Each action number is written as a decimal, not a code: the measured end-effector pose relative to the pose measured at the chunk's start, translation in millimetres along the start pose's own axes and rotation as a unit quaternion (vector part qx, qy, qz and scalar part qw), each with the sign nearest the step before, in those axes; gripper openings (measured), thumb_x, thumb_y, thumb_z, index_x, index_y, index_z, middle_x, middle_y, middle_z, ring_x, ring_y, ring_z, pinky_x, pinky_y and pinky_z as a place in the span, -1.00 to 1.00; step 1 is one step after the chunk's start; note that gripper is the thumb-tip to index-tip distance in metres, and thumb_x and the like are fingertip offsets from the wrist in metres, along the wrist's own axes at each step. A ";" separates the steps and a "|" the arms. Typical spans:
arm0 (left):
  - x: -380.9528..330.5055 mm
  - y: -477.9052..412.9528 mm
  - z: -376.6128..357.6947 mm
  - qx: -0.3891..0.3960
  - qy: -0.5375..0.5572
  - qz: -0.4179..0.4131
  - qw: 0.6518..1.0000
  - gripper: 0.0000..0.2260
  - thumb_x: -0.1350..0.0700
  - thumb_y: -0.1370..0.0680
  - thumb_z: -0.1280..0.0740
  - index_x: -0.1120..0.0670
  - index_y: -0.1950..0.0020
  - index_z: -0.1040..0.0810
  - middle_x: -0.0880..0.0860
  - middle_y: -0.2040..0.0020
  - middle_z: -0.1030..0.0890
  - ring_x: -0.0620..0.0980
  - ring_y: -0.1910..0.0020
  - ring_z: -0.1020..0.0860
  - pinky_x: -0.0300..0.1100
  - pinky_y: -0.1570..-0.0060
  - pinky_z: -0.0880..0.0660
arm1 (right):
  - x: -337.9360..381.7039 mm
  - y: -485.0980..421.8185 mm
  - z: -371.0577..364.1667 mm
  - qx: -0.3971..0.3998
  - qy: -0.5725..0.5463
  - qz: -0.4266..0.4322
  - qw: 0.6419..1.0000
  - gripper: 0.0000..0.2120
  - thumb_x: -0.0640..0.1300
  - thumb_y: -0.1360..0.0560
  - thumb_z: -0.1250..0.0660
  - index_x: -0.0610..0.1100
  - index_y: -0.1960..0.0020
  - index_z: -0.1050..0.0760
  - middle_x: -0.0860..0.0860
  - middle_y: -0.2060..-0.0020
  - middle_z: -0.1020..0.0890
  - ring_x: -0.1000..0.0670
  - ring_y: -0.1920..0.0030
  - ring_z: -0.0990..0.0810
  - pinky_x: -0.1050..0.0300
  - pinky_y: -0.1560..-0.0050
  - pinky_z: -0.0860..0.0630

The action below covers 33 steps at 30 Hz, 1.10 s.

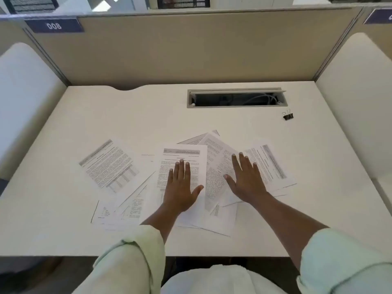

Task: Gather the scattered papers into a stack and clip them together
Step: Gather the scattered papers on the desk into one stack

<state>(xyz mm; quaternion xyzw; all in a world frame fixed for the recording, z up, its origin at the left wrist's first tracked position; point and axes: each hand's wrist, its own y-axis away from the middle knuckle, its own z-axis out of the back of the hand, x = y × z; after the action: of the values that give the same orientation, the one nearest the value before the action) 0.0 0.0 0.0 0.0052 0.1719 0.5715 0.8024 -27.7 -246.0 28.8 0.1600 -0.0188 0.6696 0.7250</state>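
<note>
Several printed white papers (110, 164) lie fanned and overlapping across the middle of the white desk (212, 119). My left hand (181, 185) rests flat, fingers straight, on the upright middle sheet (200, 158). My right hand (247, 180) lies flat with fingers spread on the tilted sheets to the right (273, 164). A black binder clip (287, 116) sits alone on the desk at the far right, well beyond both hands.
An open cable slot (236, 98) with wires inside is set into the desk behind the papers. Beige partition walls (191, 49) close off the back, and white side panels (25, 92) flank the desk. The desk's front edge runs just above my sleeves.
</note>
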 end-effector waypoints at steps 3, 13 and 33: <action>6.1 21.6 -22.5 0.057 -0.019 0.014 0.998 0.01 -0.53 -0.48 0.16 0.16 -0.67 0.22 0.13 -0.62 0.34 0.20 -0.67 0.24 0.11 -0.59 0.29 | -4.8 18.9 -24.2 0.077 0.024 -0.019 0.997 -0.24 0.29 -0.65 0.02 -0.14 -0.68 0.08 -0.21 -0.66 0.04 -0.24 -0.65 0.01 -0.26 -0.61 0.02; 22.2 44.5 -51.8 0.090 -0.012 0.006 0.996 0.25 -0.73 -0.22 0.09 0.02 -0.65 0.37 0.14 -0.61 0.48 0.22 -0.60 0.44 0.19 -0.49 0.43 | 2.2 28.6 -41.7 0.121 0.005 -0.045 0.992 -0.21 0.23 -0.63 -0.16 -0.17 -0.66 0.03 -0.23 -0.66 0.08 -0.26 -0.65 0.05 -0.22 -0.62 -0.01; 3.1 44.9 -21.1 0.001 0.242 0.067 0.968 -0.55 0.17 -0.64 -0.28 0.01 -0.55 -0.44 0.04 -0.62 -0.34 0.04 -0.58 -0.33 -0.09 -0.46 -0.33 | 94.8 22.9 -43.4 0.110 -0.527 -0.255 0.803 -0.47 0.39 -0.42 -0.40 -0.09 -0.02 -0.64 -0.06 0.11 -0.75 -0.01 0.15 -0.69 0.05 0.14 -0.59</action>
<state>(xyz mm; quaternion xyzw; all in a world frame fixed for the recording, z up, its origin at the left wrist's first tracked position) -46.1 14.5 -11.5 -0.1212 0.3605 0.6079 0.6970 -48.4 -142.2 15.2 0.5660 -0.2827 0.2706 0.7256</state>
